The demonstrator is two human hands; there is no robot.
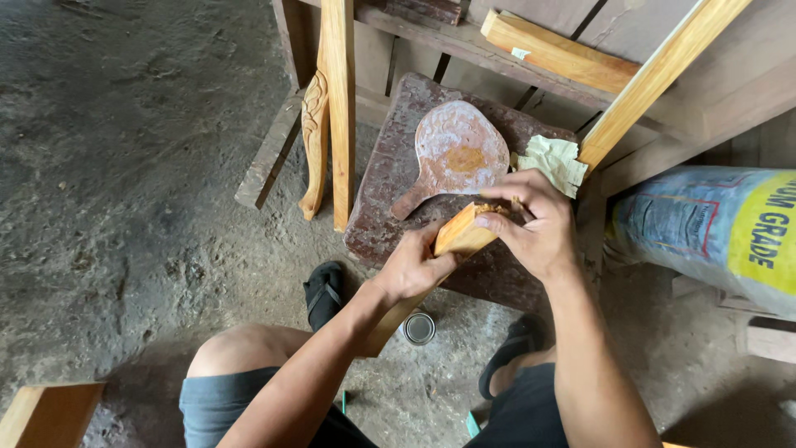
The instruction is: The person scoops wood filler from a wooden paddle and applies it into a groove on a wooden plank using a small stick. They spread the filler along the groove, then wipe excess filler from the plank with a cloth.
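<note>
Left hand (414,267) clamps the wooden piece (461,236) steady on the reddish surface (383,217), right hand (537,226) pinching at its far end; paddle-shaped board (454,156) lies just beyond.

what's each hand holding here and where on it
The left hand grips a wooden bar around its shaft just below the top end; the right hand presses on that top end.

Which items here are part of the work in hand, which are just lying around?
In use: wooden piece gripped by left hand; right hand working its top end; paddle-shaped board with a filler-like smear; reddish block beneath.

Lying about: carved leg, small tin, crumpled paper, sack.
</note>
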